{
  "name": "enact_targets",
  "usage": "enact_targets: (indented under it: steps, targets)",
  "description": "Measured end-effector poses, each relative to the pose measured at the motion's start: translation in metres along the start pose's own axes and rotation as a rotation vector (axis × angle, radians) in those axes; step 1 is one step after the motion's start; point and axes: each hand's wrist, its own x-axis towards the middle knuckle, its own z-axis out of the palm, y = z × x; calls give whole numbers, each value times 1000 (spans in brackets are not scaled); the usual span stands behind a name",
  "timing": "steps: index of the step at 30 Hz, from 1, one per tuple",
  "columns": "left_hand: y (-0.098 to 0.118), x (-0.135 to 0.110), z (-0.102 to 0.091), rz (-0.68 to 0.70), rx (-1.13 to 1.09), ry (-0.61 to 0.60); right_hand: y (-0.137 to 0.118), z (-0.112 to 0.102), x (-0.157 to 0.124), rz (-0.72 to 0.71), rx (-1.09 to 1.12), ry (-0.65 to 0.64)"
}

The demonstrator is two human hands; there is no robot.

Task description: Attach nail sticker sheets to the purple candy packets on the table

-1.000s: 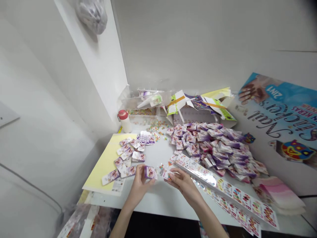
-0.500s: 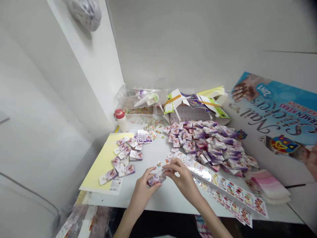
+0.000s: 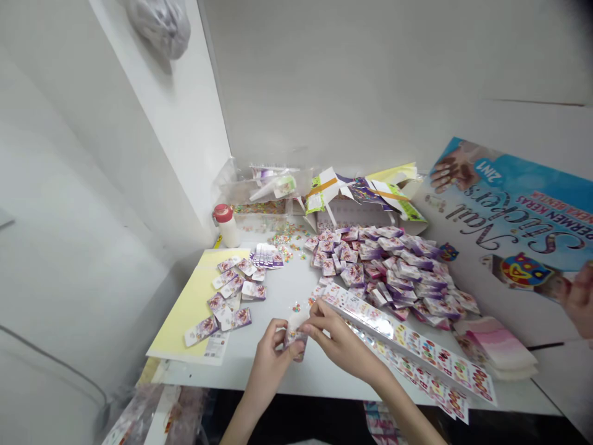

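Note:
A small purple-and-white printed carton (image 3: 295, 339) stands nearly upright between my hands, over the front of the table. My left hand (image 3: 271, 353) grips it from the left, fingers curled behind and thumb across the front. From the right, my right hand (image 3: 337, 339) has its fingers closed at the carton's upper part, where a white flap shows; what its fingertips pinch is partly hidden. Just beyond them lie a few small colourful candies (image 3: 296, 307). Long sticker strips (image 3: 407, 340) run from beside my right hand toward the front right.
Many similar cartons are heaped in a pile (image 3: 380, 266) at the right. Flattened cartons (image 3: 227, 303) lie on a yellow sheet (image 3: 171, 327). Behind are a red-capped bottle (image 3: 226, 225) and a clear candy tray (image 3: 259, 207). A large Nail Stickers box (image 3: 491, 247) leans at the right.
The carton has turned from lying slantwise to nearly upright, its white flap pointing away from me. My right hand has shifted slightly left and down along it.

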Motion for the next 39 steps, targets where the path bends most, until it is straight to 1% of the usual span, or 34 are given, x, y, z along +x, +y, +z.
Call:
enact_targets:
  steps: [3,7,9,12,14,16,18,20,22,23,25,28,30,33,36,37,39]
  targets:
    - [2,-1,-2,40,57,28,7,0,0,32,120,-23]
    - [6,-3,-3,90,121,55,15,2,0,114,309,-26]
    - [6,-5,-4,96,140,45,11,1,-1,105,303,-45]
    - [5,-7,-4,109,196,17,2,-3,-4,57,225,-81]
    - [4,-8,-3,125,209,6,-1,-6,-5,51,257,-91]
    - [5,-7,-1,144,185,15,1,-5,-5,96,420,-81]
    - [6,-7,0,157,158,19,5,-2,-5,199,655,-52]
    - [9,-7,1,160,151,-13,9,3,-4,312,852,-23]
    - [11,-6,0,151,161,-63,11,8,-3,396,975,-25]
    - [12,-6,0,142,171,-81,12,10,-2,416,1002,-31]
    - [13,-6,-2,123,186,-90,11,11,-2,390,971,-20]
    - [13,-5,-3,87,166,-63,10,8,-1,259,796,13]
    - [12,-6,-3,68,138,-50,9,4,-2,224,703,17]
    - [9,-7,-2,44,105,-65,8,1,-2,307,641,16]
    - [6,-8,1,37,65,-72,8,3,-2,398,656,41]
    - [6,-8,2,39,50,-63,8,4,-1,401,676,53]
    - [5,-8,4,42,15,-30,7,4,-2,360,710,74]
